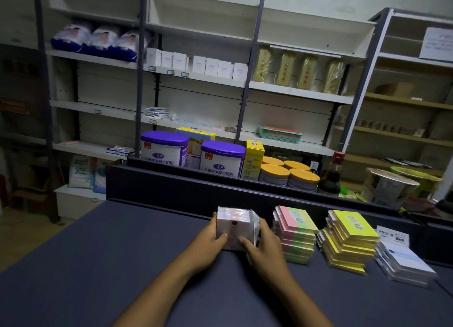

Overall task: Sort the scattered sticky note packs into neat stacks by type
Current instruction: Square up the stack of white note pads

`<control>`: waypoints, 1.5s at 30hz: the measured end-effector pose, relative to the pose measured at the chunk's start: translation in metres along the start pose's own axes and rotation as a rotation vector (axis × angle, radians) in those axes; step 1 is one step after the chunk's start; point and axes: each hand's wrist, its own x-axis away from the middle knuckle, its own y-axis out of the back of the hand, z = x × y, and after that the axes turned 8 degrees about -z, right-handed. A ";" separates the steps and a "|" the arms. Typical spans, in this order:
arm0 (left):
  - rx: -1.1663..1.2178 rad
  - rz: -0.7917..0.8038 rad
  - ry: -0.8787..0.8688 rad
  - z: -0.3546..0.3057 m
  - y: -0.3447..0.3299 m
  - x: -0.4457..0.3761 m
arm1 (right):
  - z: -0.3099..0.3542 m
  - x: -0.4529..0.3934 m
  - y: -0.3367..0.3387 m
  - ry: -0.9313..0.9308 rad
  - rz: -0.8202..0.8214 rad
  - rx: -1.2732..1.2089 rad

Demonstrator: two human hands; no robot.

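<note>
While two bare forearms reach in from the near edge, the left hand (207,240) and right hand (263,247) press in from either side of a stack of pale pink-and-white wrapped sticky note packs (235,225), fingers grasping its sides. It sits on a dark blue-grey surface (98,265), toward its far side. Just right of it stands a stack of pink-and-green packs (295,233), then a yellow stack (349,238), then a lower stack of white packs (404,263) at far right. Beyond the surface's raised back edge stand purple-lidded tins (221,158) and orange-lidded tubs (289,174), with shop shelving (196,81) behind.
</note>
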 end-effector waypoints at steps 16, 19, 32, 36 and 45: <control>0.553 -0.300 0.173 -0.011 0.008 -0.006 | 0.006 -0.009 -0.004 -0.387 0.078 -0.641; 0.644 -0.224 0.169 -0.012 0.008 -0.006 | 0.004 -0.007 -0.009 -0.363 0.151 -0.658; 0.113 -0.111 -0.005 -0.008 0.023 0.002 | -0.004 -0.010 0.013 -0.096 0.109 -0.214; -0.188 -0.064 0.023 -0.001 0.022 0.005 | -0.007 -0.006 0.009 -0.106 0.181 -0.087; -0.181 -0.104 0.006 -0.001 0.023 0.001 | -0.009 -0.006 0.008 -0.096 0.162 -0.099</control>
